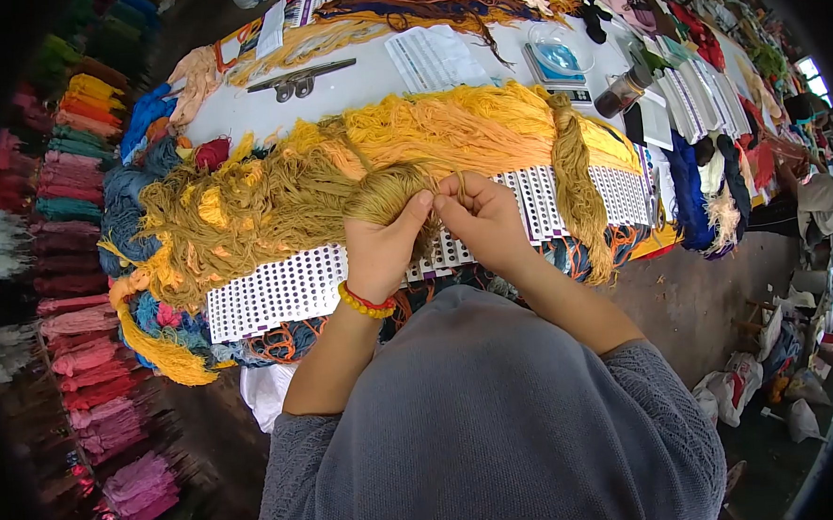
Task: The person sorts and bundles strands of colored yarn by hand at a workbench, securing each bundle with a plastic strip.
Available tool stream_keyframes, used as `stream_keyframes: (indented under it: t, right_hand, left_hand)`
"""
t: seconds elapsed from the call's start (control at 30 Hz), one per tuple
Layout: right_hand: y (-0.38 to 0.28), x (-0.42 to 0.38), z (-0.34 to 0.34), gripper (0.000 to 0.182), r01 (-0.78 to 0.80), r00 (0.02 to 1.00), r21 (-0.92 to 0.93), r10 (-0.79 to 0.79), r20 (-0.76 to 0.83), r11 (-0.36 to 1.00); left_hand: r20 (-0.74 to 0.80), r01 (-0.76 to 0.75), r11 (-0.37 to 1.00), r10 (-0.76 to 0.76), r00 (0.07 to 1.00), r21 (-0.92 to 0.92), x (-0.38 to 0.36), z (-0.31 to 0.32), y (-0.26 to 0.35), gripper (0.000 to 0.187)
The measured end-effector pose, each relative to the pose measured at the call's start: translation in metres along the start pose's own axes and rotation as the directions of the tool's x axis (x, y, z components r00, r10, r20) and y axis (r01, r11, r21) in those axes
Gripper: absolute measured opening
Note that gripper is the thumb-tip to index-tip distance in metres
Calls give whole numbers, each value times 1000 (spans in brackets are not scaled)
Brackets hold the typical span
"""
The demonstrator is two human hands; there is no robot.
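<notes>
My left hand [388,247], with a beaded bracelet [367,305] at the wrist, is closed around a bundle of olive-gold yarn [387,192]. Close beside it, my right hand [482,224] pinches thin strands of the same yarn between thumb and fingers. Both thumbs nearly meet at the bundle's right end. Loose olive yarn [254,212] spreads leftward over the table, mixed with yellow bits. Behind my hands lies a thick row of yellow-orange yarn [438,127]. Under them are white cards with rows of dark holes [282,291]. Another olive skein [575,181] hangs over the cards to the right.
At the back of the table are a metal clip [301,81], printed paper [436,59], a blue device with a clear dish [561,53] and a dark jar [622,91]. Coloured skeins [96,352] line the left side. Plastic bags [734,386] sit on the floor at right.
</notes>
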State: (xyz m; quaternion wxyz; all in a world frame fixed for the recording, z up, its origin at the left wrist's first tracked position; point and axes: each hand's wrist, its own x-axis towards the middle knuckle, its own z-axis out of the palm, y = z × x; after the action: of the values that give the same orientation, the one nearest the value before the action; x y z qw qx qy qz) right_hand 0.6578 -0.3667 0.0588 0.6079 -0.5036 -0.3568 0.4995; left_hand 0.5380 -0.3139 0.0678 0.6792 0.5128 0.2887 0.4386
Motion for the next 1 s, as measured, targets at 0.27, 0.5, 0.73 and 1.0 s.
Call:
stream_keyframes:
  t: [0.27, 0.5, 0.73, 1.0]
  right_hand:
    - [-3, -3, 3, 6, 10, 1000, -16, -11, -22, 1000]
    - [5, -2, -1, 4, 66, 998, -78, -67, -6, 995]
    - [-3, -5, 2, 4, 25, 1000, -41, -26, -14, 999]
    - [8, -1, -3, 4, 78, 995, -84, -83, -62, 993]
  left_hand:
    - [-41, 2, 1000, -3, 999, -18, -1, 2, 2, 7]
    - [6, -20, 1000, 20, 1000, 6, -3, -2, -6, 13]
    - [4, -98, 995, 98, 995, -2, -3, 0, -8, 14]
    - [-18, 83, 978, -88, 996, -193, -4, 3, -1, 11]
